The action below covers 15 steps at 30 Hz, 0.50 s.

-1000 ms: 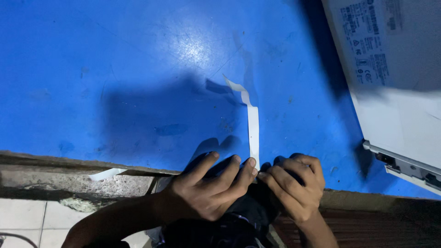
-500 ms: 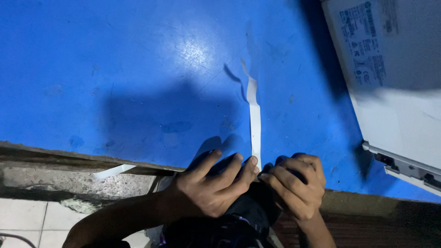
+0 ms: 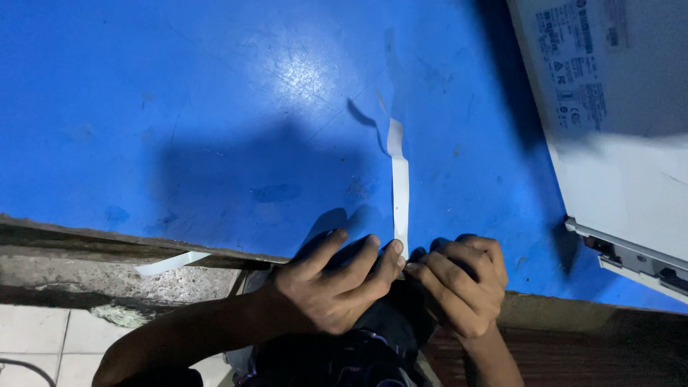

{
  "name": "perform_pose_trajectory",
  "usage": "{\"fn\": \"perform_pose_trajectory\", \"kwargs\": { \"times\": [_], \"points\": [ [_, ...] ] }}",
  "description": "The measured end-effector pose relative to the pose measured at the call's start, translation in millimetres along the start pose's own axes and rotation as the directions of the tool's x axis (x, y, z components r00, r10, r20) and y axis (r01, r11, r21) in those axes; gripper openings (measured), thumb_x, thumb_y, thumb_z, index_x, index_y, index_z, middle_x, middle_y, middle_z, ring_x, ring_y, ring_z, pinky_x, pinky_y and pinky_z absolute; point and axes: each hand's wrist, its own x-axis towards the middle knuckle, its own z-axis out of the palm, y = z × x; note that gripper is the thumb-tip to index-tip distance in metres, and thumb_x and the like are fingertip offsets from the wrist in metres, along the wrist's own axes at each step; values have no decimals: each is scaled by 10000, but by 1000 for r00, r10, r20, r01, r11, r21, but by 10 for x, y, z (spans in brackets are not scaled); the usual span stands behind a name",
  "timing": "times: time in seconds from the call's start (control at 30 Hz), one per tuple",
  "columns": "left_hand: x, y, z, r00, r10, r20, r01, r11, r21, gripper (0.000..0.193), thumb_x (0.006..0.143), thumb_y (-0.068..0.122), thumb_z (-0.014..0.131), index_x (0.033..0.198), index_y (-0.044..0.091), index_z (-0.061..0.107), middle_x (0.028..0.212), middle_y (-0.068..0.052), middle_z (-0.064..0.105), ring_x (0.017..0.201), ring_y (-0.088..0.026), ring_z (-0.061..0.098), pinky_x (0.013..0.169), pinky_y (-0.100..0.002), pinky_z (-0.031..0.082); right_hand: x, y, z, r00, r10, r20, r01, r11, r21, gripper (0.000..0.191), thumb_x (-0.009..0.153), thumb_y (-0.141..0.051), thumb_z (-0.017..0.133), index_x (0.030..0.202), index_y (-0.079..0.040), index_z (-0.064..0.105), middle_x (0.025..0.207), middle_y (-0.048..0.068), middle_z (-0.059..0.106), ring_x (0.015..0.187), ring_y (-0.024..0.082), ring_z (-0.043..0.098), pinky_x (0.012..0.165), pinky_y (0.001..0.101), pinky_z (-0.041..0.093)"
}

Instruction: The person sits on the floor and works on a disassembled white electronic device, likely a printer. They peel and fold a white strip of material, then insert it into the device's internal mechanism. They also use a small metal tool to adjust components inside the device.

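The thin white strip [image 3: 400,188] lies flat on the blue worktop [image 3: 215,129], running away from the person, its far end curled up a little and throwing a small shadow. Its near end sits between the left hand [image 3: 331,290] and the right hand [image 3: 459,287], which meet at the worktop's edge. Both hands have their fingers [image 3: 383,266] curled almost closed over a dark, rounded object [image 3: 390,326]; whether they pinch the strip itself I cannot tell. To handle it well, I think the pull should be slow and in line with the strip, because it looks thin, flexible and easy to crease. The worktop is glossy and scratched. A second white strip [image 3: 172,263] hangs at its worn edge, and a white device casing [image 3: 616,143] lies at the right.
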Motion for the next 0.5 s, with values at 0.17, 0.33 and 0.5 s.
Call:
{"fn": "perform_pose_trajectory", "kwargs": {
  "times": [0.17, 0.33, 0.5],
  "points": [
    [52, -24, 12, 1000, 3, -25, -3, 1000, 5, 289, 1100, 344, 630, 1152, 111, 792, 1292, 5, 712, 1180, -155, 659, 1057, -449, 497, 22, 21, 5, 1000, -1, -27, 2, 999, 53, 169, 813, -237, 746, 866, -76, 754, 843, 27, 696, 850, 243, 680, 720, 403, 503],
    [27, -5, 7, 1000, -9, -25, 9, 1000, -12, 292, 1090, 325, 633, 1173, 101, 800, 1295, 6, 710, 1176, -153, 654, 1035, -426, 508, 14, -4, 20, 1000, 20, -8, -19, 999, 30, 178, 827, -228, 773, 871, -58, 748, 853, 44, 704, 844, 245, 670, 720, 407, 506],
    [1, 22, 76, 999, -19, -38, 18, 999, -35, 314, 1122, 350, 640, 1157, 76, 789, 1306, -4, 712, 1187, -161, 661, 1044, -432, 508, 1, -12, 6, 1000, 18, -6, -18, 1000, -2, 158, 827, -194, 781, 880, -48, 755, 861, 53, 708, 865, 252, 682, 726, 406, 518]
  ]
}}
